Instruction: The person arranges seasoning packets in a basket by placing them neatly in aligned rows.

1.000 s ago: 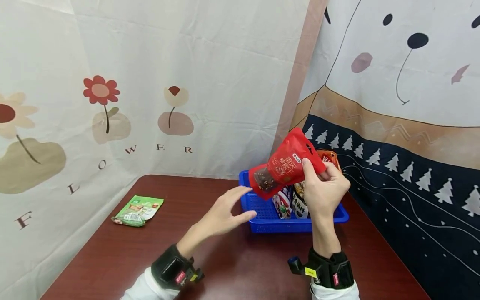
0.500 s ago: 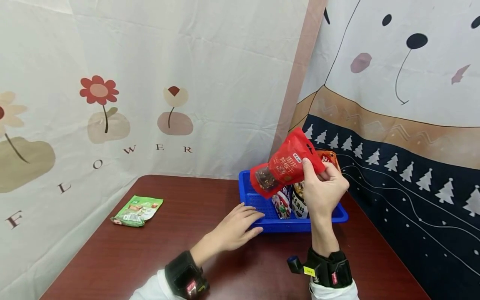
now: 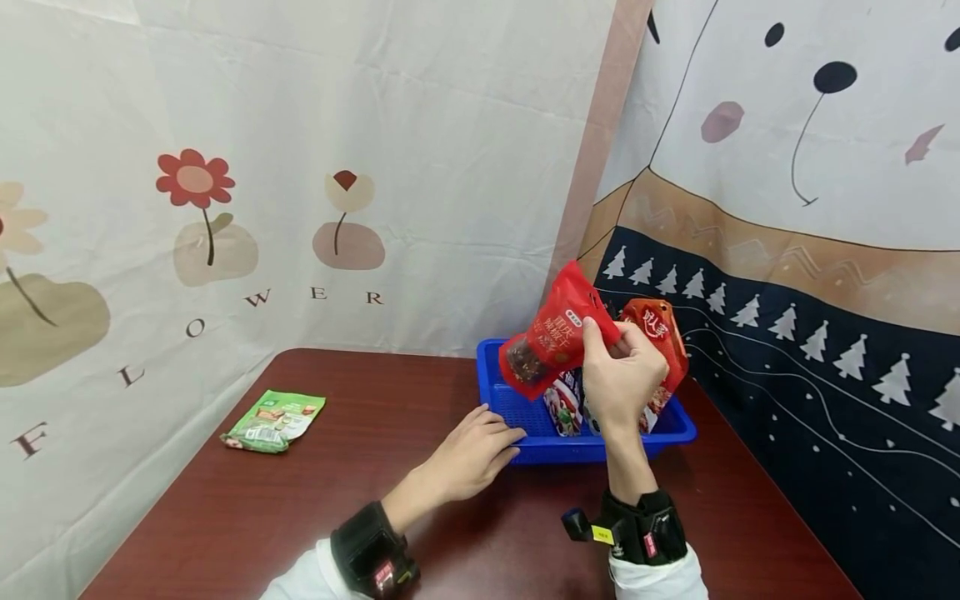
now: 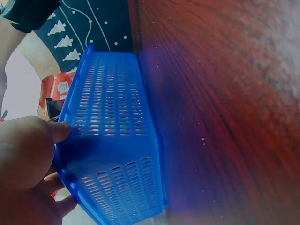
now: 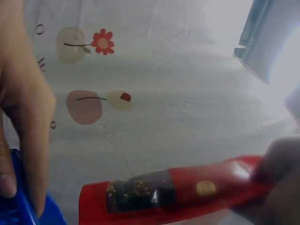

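My right hand point(image 3: 609, 354) pinches the upper end of a red pouch point(image 3: 551, 340) with a clear window and holds it tilted above a blue mesh basket point(image 3: 512, 404). The right wrist view shows the red pouch point(image 5: 178, 193) lying across the frame, with a finger point(image 5: 276, 164) on its right end. My left hand point(image 3: 495, 440) rests on the table, its fairly straight fingers against the basket's front left corner. In the left wrist view the thumb point(image 4: 58, 132) touches the basket point(image 4: 115, 154) at its rim.
An orange-red packet point(image 3: 658, 332) and dark packets point(image 3: 566, 406) stand in the basket's right half. A green packet point(image 3: 276, 419) lies on the dark wooden table point(image 3: 360, 500) at the left. Printed cloth hangs close behind and along the right side.
My left hand came down from the air to the basket's front left corner and stayed there. My right hand moved the red pouch slightly left and lower, uncovering the orange-red packet.
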Tool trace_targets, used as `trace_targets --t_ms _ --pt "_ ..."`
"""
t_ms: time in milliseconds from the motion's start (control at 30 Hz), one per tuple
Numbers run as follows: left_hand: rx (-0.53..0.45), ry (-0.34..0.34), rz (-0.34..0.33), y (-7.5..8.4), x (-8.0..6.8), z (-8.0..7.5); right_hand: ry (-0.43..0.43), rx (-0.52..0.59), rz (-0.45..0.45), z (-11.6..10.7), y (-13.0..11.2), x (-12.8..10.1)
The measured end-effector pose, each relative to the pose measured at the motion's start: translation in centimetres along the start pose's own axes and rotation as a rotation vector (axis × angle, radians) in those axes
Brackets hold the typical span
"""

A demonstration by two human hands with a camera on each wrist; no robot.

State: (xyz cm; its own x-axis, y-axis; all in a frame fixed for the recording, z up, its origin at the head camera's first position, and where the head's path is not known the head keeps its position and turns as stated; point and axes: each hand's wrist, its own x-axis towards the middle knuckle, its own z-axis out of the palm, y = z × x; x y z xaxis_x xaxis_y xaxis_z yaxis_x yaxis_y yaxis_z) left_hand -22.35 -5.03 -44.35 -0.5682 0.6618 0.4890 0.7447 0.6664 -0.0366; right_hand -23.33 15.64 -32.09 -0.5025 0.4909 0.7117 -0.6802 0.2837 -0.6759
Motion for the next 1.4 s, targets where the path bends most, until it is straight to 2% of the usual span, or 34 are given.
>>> trace_targets --t_ms 300,667,800,1000,1400 --pt "0.012 -0.002 0.005 0.2 0.0 -0.1 -0.060 -0.251 -0.121 2.5 2.6 -1.1" --pt "0.004 0.019 0.021 0.1 -0.1 -0.2 -0.248 -0.494 -0.202 6.6 6.0 -1.2" --pt "0.005 0.012 0.017 0.1 -0.1 -0.1 -0.292 -0.565 -0.193 7.5 7.0 -0.9" --pt "0.005 -0.007 0.008 0.1 -0.1 -0.1 -0.321 -0.612 -0.162 8.1 8.1 -0.9" --pt "-0.001 -0.023 -0.004 0.1 -0.2 -0.3 -0.343 -0.632 -0.147 8.1 9.9 -1.2"
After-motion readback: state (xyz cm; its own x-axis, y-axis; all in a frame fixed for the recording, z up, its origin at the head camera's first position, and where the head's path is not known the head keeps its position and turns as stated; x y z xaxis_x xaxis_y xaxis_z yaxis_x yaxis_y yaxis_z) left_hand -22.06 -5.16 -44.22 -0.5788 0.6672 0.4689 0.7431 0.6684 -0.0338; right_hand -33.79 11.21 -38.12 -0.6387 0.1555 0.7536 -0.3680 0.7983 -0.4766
